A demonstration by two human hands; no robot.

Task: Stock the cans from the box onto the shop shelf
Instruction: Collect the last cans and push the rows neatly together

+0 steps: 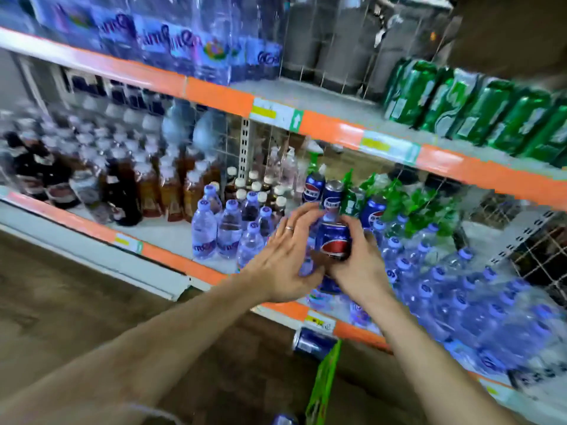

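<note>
My right hand [359,265] grips a blue cola can [333,240] just above the middle shelf [171,237]. My left hand [283,256] has its fingers spread and touches the can's left side. Behind it, more blue cans [333,193] stand on the shelf among green cans [352,204]. Below the shelf edge, another blue can [311,343] lies beside the green flap of the box [322,391]. A further blue can top [283,420] shows at the bottom edge. The picture is blurred by motion.
Small water bottles [214,228] stand to the left of the cans and wrapped water packs [478,302] to the right. Brown drink bottles [147,185] fill the shelf's left part. The upper shelf holds green can packs [478,108] and water packs [171,41].
</note>
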